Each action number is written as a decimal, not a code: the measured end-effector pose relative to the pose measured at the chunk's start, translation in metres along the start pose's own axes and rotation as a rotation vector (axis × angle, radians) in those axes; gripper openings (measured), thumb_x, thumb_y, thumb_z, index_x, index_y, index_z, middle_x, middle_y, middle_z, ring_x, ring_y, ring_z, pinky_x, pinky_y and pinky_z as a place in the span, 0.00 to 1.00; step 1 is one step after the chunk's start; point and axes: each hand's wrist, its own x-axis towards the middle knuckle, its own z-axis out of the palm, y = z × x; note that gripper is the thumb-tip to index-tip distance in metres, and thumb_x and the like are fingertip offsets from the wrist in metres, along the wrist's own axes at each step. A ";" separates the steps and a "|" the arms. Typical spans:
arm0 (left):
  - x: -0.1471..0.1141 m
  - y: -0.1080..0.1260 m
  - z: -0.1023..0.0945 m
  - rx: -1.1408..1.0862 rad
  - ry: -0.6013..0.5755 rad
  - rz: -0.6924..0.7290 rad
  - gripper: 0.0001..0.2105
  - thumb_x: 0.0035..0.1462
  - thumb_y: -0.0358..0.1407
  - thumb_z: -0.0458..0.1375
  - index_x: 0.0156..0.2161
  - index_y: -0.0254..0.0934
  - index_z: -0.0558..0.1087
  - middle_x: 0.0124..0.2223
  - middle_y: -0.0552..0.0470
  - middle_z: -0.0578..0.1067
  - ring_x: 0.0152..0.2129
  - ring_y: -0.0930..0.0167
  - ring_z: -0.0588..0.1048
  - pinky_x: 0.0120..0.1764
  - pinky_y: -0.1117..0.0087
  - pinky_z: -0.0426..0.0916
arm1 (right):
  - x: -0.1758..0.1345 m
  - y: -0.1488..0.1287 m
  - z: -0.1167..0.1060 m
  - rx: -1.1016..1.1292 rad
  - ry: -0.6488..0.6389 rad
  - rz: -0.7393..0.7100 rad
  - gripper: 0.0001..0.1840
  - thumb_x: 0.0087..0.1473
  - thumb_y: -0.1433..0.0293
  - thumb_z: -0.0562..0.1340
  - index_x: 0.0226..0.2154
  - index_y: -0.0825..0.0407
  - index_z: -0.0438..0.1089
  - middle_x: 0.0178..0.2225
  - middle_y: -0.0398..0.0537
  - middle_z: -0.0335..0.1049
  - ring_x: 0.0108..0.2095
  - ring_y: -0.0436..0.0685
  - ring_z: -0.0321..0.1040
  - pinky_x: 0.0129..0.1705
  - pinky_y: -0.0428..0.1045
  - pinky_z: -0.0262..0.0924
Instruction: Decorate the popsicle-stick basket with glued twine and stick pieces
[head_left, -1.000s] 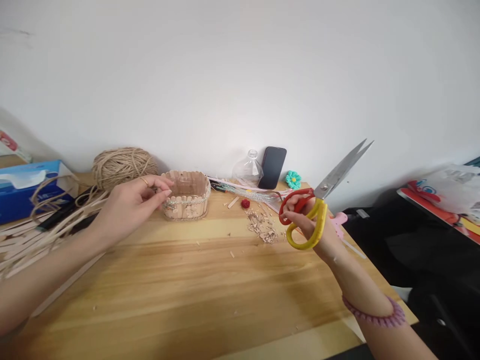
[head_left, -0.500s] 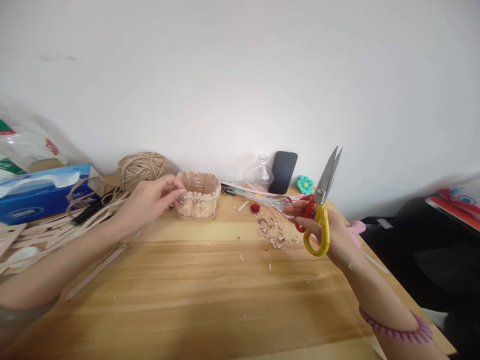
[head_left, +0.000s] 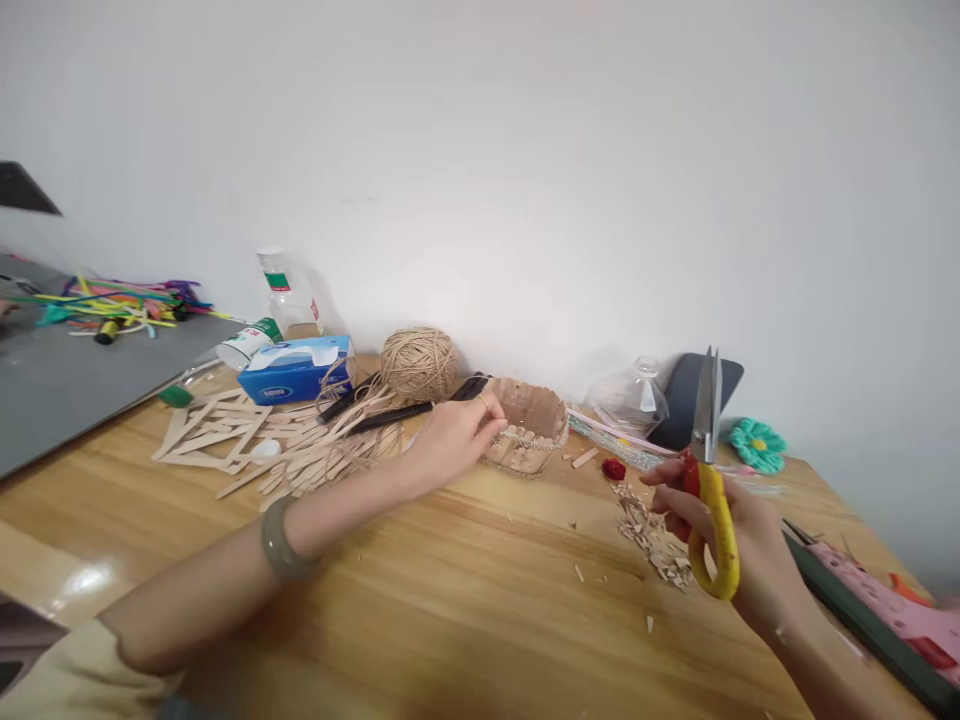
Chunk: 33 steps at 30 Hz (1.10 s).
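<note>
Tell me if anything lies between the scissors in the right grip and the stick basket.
Yes, low on the tabletop: a red rosette, a loose stick piece and glittery strands lie between the scissors in the right grip and the basket. Nothing tall shows directly between them.

Scissors [head_left: 706, 446]: blades formed of bright, smooth metal; finger loops moulded in glossy plastic. Basket [head_left: 532, 402]: built of matt wooden slats, edged with glittering trim [head_left: 534, 438]. Tabletop [head_left: 420, 600]: surfaced in smooth, grained wood, by which light is reflected glossily at left. Twine ball [head_left: 420, 364]: wound from rough, matt fibre. Tissue box [head_left: 296, 387]: clad in smooth, shiny packaging; white paper exposed on top. Craft sticks [head_left: 315, 468]: cut from pale, matt wood. Shavings [head_left: 654, 540]: composed of dry, rough wood. Flower [head_left: 759, 446]: worked in fuzzy, matt material. Bangle [head_left: 278, 540]: polished smooth. Sleeve [head_left: 94, 675]: made of matt cloth. Wall [head_left: 480, 150]: finished smooth and matt.
</note>
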 end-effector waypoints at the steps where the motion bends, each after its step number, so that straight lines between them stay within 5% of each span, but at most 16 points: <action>1: -0.001 0.000 0.001 -0.026 0.005 -0.005 0.03 0.53 0.32 0.55 0.30 0.39 0.71 0.25 0.57 0.73 0.21 0.71 0.72 0.31 0.69 0.63 | 0.000 0.000 0.004 0.005 -0.008 -0.009 0.14 0.37 0.62 0.67 0.28 0.53 0.69 0.25 0.45 0.69 0.20 0.49 0.58 0.21 0.45 0.56; 5: -0.002 0.007 0.004 -0.201 0.044 -0.059 0.04 0.54 0.35 0.55 0.32 0.38 0.70 0.32 0.55 0.74 0.19 0.74 0.72 0.27 0.71 0.64 | -0.003 -0.002 0.017 0.070 -0.031 -0.026 0.16 0.39 0.61 0.68 0.29 0.52 0.68 0.25 0.44 0.68 0.20 0.49 0.59 0.21 0.45 0.57; 11: -0.002 0.021 0.024 -0.520 -0.020 -0.195 0.03 0.48 0.34 0.60 0.28 0.36 0.72 0.24 0.55 0.74 0.22 0.73 0.73 0.29 0.72 0.68 | -0.018 -0.018 0.037 0.093 -0.056 -0.057 0.15 0.40 0.60 0.68 0.30 0.51 0.69 0.34 0.48 0.72 0.25 0.52 0.63 0.24 0.46 0.60; 16: 0.001 0.025 0.029 -0.668 -0.028 -0.330 0.02 0.44 0.31 0.62 0.27 0.35 0.74 0.25 0.54 0.75 0.22 0.73 0.73 0.28 0.71 0.69 | -0.023 -0.028 0.045 0.111 -0.141 -0.038 0.15 0.40 0.59 0.67 0.28 0.51 0.67 0.22 0.40 0.64 0.19 0.48 0.57 0.19 0.44 0.57; 21: -0.003 0.030 0.025 -0.754 -0.041 -0.425 0.04 0.43 0.31 0.64 0.28 0.35 0.74 0.26 0.54 0.77 0.23 0.74 0.74 0.30 0.72 0.70 | -0.027 -0.027 0.045 0.121 -0.227 -0.022 0.18 0.42 0.54 0.65 0.28 0.51 0.66 0.20 0.38 0.59 0.18 0.48 0.54 0.17 0.44 0.53; 27: -0.019 0.041 0.040 -0.785 -0.221 -0.498 0.06 0.41 0.31 0.65 0.23 0.34 0.71 0.22 0.54 0.75 0.19 0.74 0.73 0.27 0.72 0.68 | -0.035 -0.032 0.050 0.037 -0.173 -0.089 0.19 0.41 0.56 0.67 0.31 0.52 0.68 0.30 0.47 0.71 0.30 0.57 0.69 0.31 0.49 0.65; 33: -0.027 0.038 0.042 -0.713 -0.254 -0.516 0.08 0.40 0.32 0.65 0.23 0.34 0.69 0.21 0.55 0.73 0.20 0.75 0.71 0.27 0.73 0.64 | -0.038 -0.032 0.054 -0.002 -0.187 -0.136 0.18 0.39 0.55 0.68 0.26 0.50 0.67 0.25 0.46 0.72 0.27 0.57 0.70 0.28 0.49 0.66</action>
